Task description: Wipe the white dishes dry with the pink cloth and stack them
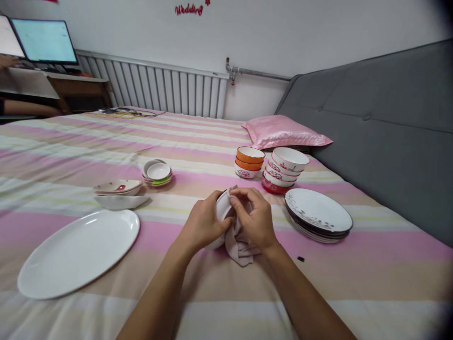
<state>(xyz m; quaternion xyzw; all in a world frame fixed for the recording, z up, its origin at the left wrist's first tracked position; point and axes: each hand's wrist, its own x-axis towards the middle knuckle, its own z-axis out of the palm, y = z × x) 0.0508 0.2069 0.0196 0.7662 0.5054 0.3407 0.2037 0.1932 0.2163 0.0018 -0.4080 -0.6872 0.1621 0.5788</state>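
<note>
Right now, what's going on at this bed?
The left hand grips a small white bowl; the right hand presses a pale beige cloth against it, both above the pink striped bedsheet. A large white oval platter lies to the left; stacked red-and-white bowls and black-rimmed plates sit to the right.

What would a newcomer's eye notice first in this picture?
At the centre, the left hand holds a white bowl while the right hand presses a cloth on it. A large oval platter lies left on the striped bed; stacked bowls stand behind the hands.
</note>
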